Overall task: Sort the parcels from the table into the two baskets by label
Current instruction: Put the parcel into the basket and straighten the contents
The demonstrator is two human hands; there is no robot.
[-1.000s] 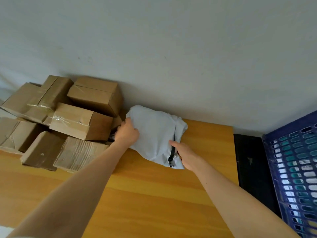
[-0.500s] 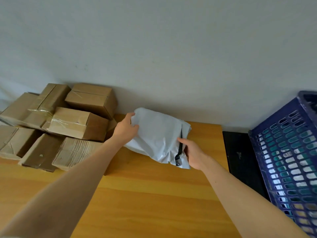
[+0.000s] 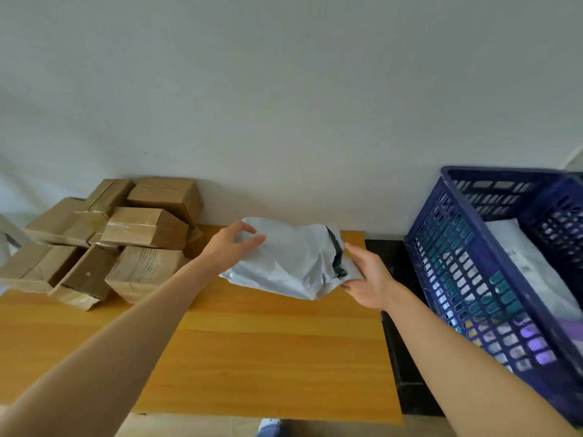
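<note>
bare forearms [image 3: 132,335], blue trouser leg [image 3: 268,433]

Wood table [image 3: 268,357] w/ cardboard boxes [image 3: 104,241] piled at far-left corner.

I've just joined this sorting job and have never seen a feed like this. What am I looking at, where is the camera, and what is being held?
There is no machine here, just a person's two bare arms. The single picture comes from a wide-angle camera worn on the person's head, looking forward and down. The left hand and right hand grip opposite ends of a grey plastic parcel, held over the far end of the wooden table. A pile of cardboard boxes sits on the table's left side, against the wall. To the right stands a blue basket with a white parcel inside. Only that one basket shows.
</note>
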